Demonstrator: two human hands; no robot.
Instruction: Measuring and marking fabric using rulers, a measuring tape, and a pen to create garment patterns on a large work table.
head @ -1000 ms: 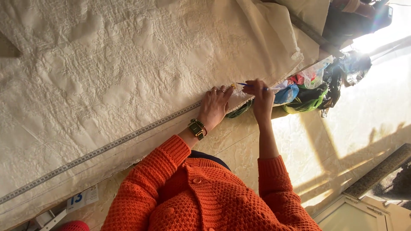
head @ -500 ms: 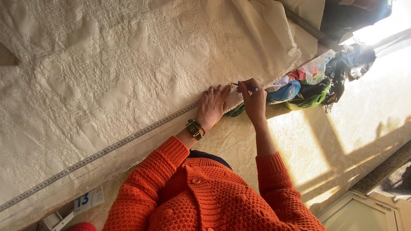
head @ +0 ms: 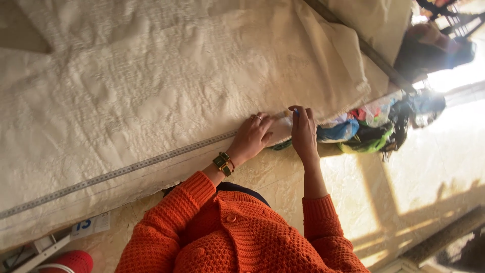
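Two bare hands work at the lower edge of a large cream-white embossed fabric sheet (head: 166,86) that is spread flat over a pale work surface (head: 283,177) and fills most of the head view. The left hand (head: 251,139), with a ring on one finger and a green square-faced wristwatch with a gold band (head: 222,163) on the wrist, lies palm-down with fingers spread and relaxed, pressing on the cloth's border. The right hand (head: 304,132) sits just beside it, its fingers drawn together around a small slim blue-tipped marking tool (head: 295,112) whose tip meets the cloth's edge; how firmly it is gripped cannot be told. A long grey measuring tape or ruled strip (head: 116,173) runs along the fabric's border, starting at the far left of the view and ending under the left hand. Both arms wear sleeves of an orange chunky-knit buttoned cardigan (head: 227,237). Just beyond the right hand, a heap of crumpled multicoloured plastic bags in blue, green, red and black (head: 369,129) lies by the sheet's corner. A second cream cloth (head: 374,25) covers the surface past a dark edge at the top right. A small white printed label (head: 90,225) and a red rounded object (head: 70,262) sit at the bottom left, with strong sunlight falling across the floor on the right.
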